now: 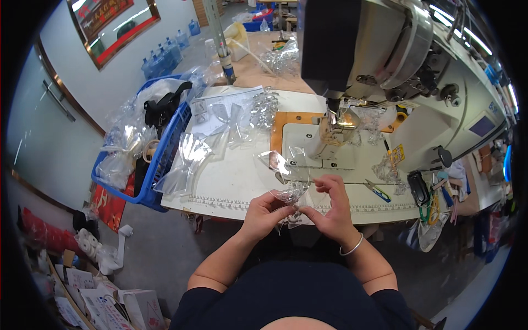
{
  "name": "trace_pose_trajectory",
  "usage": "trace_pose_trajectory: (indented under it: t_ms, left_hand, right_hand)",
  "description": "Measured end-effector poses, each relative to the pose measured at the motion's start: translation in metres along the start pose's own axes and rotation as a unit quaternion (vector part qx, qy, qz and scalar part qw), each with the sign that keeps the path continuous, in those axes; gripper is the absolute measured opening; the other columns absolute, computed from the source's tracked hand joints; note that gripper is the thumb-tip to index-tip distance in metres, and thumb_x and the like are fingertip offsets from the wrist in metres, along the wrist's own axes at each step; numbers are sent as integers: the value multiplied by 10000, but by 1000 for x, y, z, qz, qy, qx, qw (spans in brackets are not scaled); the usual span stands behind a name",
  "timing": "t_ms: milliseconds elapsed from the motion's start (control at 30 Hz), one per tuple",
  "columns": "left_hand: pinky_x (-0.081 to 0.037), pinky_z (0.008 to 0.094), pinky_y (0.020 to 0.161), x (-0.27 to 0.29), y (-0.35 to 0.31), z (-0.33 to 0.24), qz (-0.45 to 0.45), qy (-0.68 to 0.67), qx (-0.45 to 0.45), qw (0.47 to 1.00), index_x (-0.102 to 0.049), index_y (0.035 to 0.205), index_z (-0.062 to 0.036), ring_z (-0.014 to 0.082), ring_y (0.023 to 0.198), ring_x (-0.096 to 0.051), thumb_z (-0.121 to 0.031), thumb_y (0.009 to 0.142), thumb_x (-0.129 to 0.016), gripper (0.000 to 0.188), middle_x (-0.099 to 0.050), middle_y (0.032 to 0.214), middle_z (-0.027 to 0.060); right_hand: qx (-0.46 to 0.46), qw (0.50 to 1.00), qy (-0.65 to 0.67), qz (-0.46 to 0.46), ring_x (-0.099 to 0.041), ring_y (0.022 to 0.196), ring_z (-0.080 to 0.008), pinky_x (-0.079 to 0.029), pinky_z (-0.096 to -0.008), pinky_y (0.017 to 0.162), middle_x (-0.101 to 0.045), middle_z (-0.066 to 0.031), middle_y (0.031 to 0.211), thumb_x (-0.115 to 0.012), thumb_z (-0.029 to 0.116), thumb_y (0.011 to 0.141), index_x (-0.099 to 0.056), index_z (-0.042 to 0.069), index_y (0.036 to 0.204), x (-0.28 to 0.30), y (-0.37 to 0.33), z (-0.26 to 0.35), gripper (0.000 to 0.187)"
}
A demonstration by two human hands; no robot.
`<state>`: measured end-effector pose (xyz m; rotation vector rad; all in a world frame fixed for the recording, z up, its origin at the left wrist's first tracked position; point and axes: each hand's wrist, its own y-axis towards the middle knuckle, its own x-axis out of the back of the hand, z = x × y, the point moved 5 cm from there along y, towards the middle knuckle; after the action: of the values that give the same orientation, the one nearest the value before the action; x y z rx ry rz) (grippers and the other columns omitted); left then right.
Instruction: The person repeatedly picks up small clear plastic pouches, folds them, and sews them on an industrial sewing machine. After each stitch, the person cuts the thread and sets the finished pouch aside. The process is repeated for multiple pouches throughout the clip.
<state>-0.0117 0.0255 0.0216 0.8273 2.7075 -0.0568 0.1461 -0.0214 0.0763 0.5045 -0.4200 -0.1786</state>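
A clear plastic bow [291,190] with silvery trim is gathered at the sewing table's front edge. My left hand [265,215] closes on its lower left side, thumb and fingers pinching. My right hand [335,214] meets it from the right; the thumb presses against the gathered part while some fingers are raised and curled. Exactly how the right fingertips grip is partly hidden. Just behind my hands stands the sewing machine's needle and presser foot area [336,129]. More clear plastic bows [192,154] lie to the left on the white tabletop [217,179].
A blue basket [165,159] full of clear plastic stands at the left. Green-handled thread snips [378,191] lie right of my hands. Silvery trim pieces [265,107] are heaped on the table behind. Scissors and tools [434,201] hang at the right edge. The machine head [379,44] overhangs the table.
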Motion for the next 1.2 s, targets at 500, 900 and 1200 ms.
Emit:
trace_pose_trajectory:
  t_ms: [500, 900, 1200]
  left_hand:
    - [-516, 282, 791, -3, 0, 3, -40, -69, 6, 997, -604, 982, 26, 149, 845, -637, 46, 800, -638, 186, -660, 929, 98]
    - [-498, 274, 802, -5, -1, 7, 4, -62, 35, 997, -616, 994, 31, 153, 888, -634, 13, 800, -653, 199, -666, 963, 105]
    - [-503, 283, 798, -7, -1, 17, -8, -71, 49, 996, -621, 1024, 30, 161, 864, -636, 2, 799, -648, 228, -663, 936, 94]
  right_hand:
    - [-168, 966, 198, -7, -557, 717, -92, -480, -235, 676, -572, -13, 834, -787, 100, 709, -560, 30, 987, -15, 6, -35, 366]
    - [-259, 890, 363, 99, -577, 671, -70, -467, -198, 629, -632, -25, 768, -707, 80, 795, -625, -6, 887, -27, -2, -31, 151]
    - [-256, 911, 307, 97, -586, 686, -65, -477, -207, 615, -628, -17, 752, -710, 87, 796, -617, 1, 908, -26, -6, -36, 168]
